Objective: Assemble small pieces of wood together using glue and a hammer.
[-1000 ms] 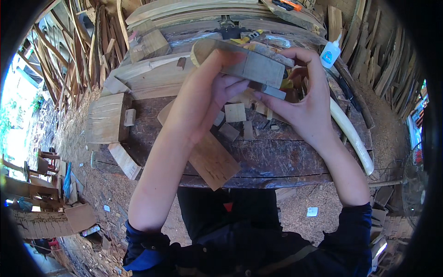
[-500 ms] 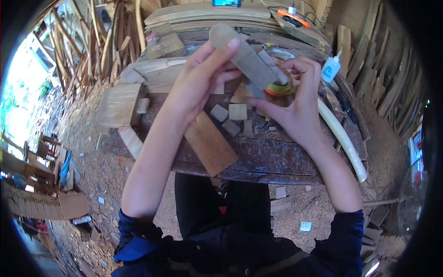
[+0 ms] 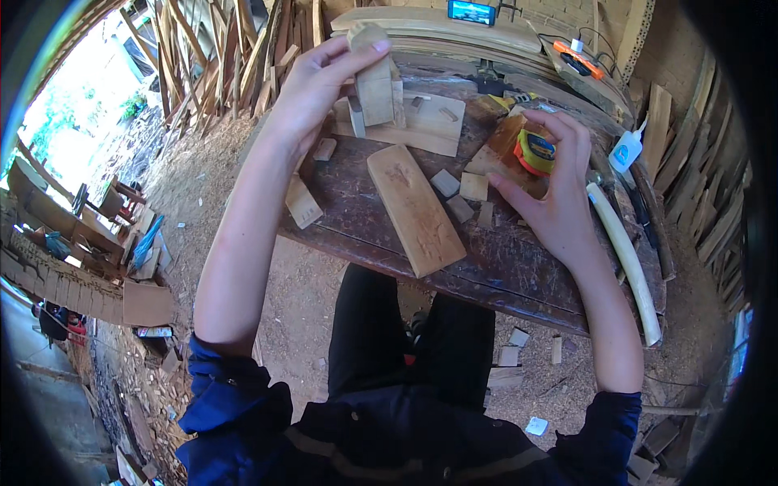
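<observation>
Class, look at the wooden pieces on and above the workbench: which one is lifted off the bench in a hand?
The pale wooden block gripped in the left hand, raised above the bench. The long carved board and the small offcuts all lie flat on the workbench.

Bench: a dark, worn wooden workbench is seen.
Plank: a long carved plank is laid flat between the hands.
Offcuts: small wooden blocks are scattered just left of the right fingertips.
Glue: a white bottle is stood beyond the right fingers.

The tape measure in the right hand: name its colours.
Yellow and orange tape measure, gripped by the right hand; head view.
</observation>
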Demonstrator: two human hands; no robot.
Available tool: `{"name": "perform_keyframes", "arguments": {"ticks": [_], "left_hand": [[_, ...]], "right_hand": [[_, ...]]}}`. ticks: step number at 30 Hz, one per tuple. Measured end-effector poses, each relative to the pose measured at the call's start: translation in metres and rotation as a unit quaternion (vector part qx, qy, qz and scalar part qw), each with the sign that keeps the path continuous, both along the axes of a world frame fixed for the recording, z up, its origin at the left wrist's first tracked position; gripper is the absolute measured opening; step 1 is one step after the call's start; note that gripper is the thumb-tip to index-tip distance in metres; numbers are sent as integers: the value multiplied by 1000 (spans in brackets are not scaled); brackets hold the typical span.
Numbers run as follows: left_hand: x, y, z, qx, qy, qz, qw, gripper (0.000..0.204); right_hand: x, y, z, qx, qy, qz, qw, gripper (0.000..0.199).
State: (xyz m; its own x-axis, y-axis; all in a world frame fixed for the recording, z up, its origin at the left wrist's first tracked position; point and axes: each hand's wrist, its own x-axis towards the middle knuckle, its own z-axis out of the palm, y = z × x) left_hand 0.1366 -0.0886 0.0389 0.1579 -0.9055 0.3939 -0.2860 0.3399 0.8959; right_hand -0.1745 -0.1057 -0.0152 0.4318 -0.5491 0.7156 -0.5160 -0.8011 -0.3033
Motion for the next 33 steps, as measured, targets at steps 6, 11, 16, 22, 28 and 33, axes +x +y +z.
{"name": "perform_keyframes", "arguments": {"ticks": [6, 11, 16, 22, 28, 33], "left_hand": [[26, 10, -3, 29, -110, -5, 994, 54], [31, 19, -4, 52, -134, 38, 989, 59], [41, 21, -5, 53, -116, 39, 991, 55], [49, 19, -17, 27, -119, 24, 992, 53], [50, 23, -15, 1, -113, 25, 993, 53], [49, 39, -18, -25, -92, 21, 995, 52]], "right_hand": [[2, -2, -3, -4, -5, 15, 1000, 75], [1, 0, -1, 7, 11, 7, 1000, 73], [4, -1, -3, 19, 8, 18, 1000, 72], [4, 0, -3, 30, 18, 19, 999, 72], [6, -2, -6, 15, 32, 18, 999, 70], [8, 5, 4, -2, 40, 23, 999, 63]]}}
